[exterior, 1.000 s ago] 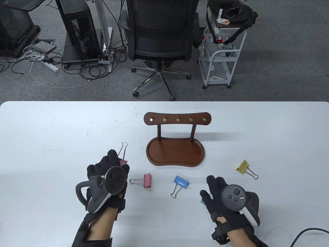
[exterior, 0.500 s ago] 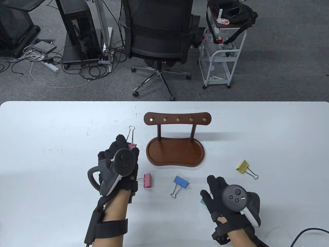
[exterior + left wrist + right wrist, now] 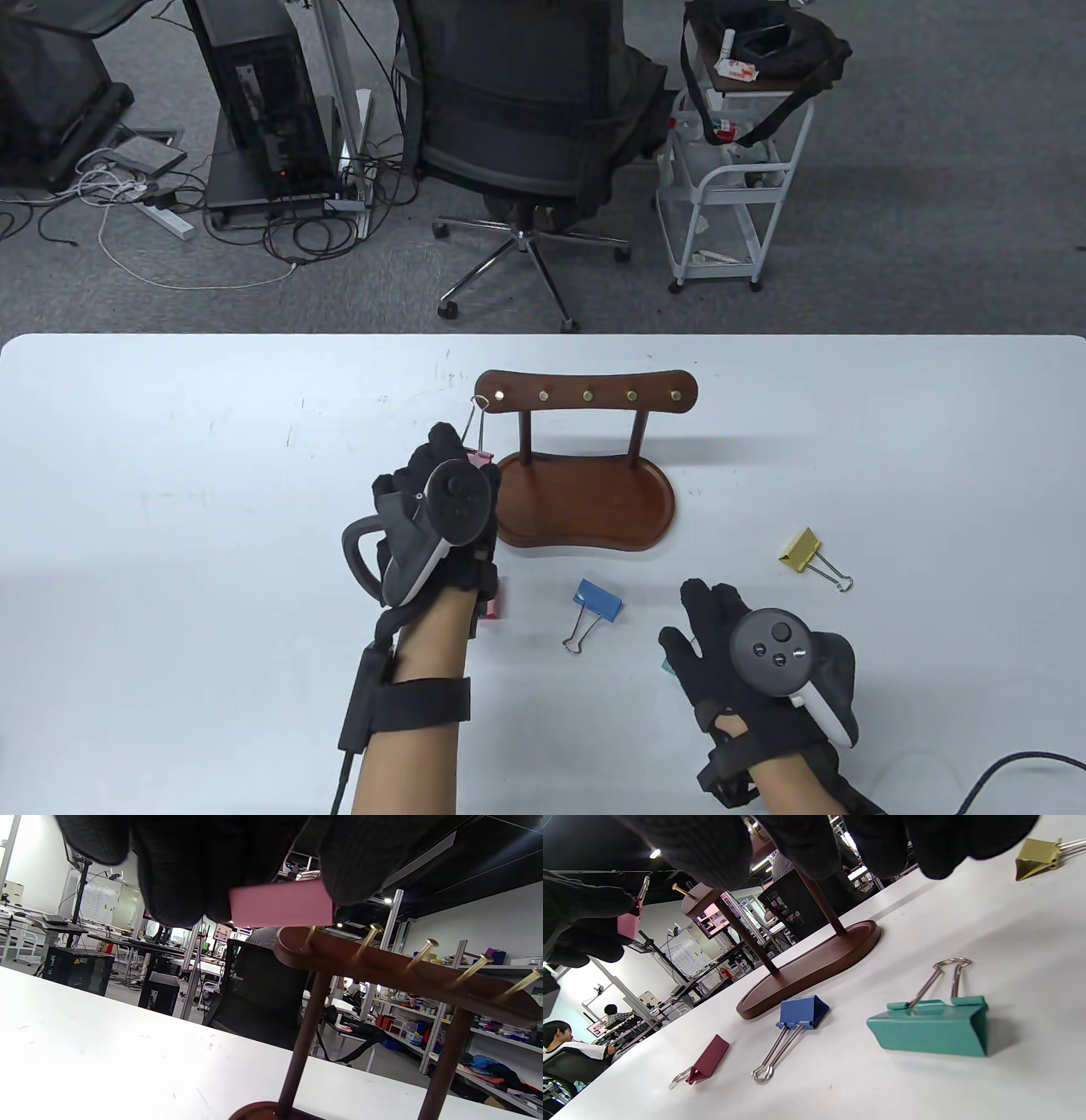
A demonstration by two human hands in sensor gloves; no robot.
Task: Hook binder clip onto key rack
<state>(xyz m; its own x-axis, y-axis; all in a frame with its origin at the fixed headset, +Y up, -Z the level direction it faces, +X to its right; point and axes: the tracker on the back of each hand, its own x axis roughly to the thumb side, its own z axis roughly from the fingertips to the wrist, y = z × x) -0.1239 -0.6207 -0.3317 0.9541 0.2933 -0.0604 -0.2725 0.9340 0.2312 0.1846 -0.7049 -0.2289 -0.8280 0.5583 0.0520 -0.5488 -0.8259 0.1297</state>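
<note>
two gloved hands come in from the near edge. the right hand [image 3: 721, 649] rests flat on the surface [image 3: 170, 509], fingers spread and holding nothing; it covers most of a teal clip [image 3: 931, 1027], which shows in the table view only as a sliver at the palm's edge. the left forearm hides nearly all of a second pink clip [image 3: 490, 604], seen whole only from the right wrist view. just past these lie a blue clip [image 3: 596, 599] and, off to the right, a yellow clip [image 3: 802, 548], both apart from the hands.

farther on, the left hand [image 3: 441, 501] is raised beside the left end of the key rack [image 3: 585, 395], pinching the body of a pink binder clip [image 3: 480, 458]. the tracker and fingers bury most of that body; only a corner shows from above. its wire loop reaches up to the rack's leftmost peg [image 3: 501, 395], but whether the loop is around the peg or only beside it cannot be told. in the left wrist view the wire is not visible, and the clip body hangs just above the rack's crossbar.
</note>
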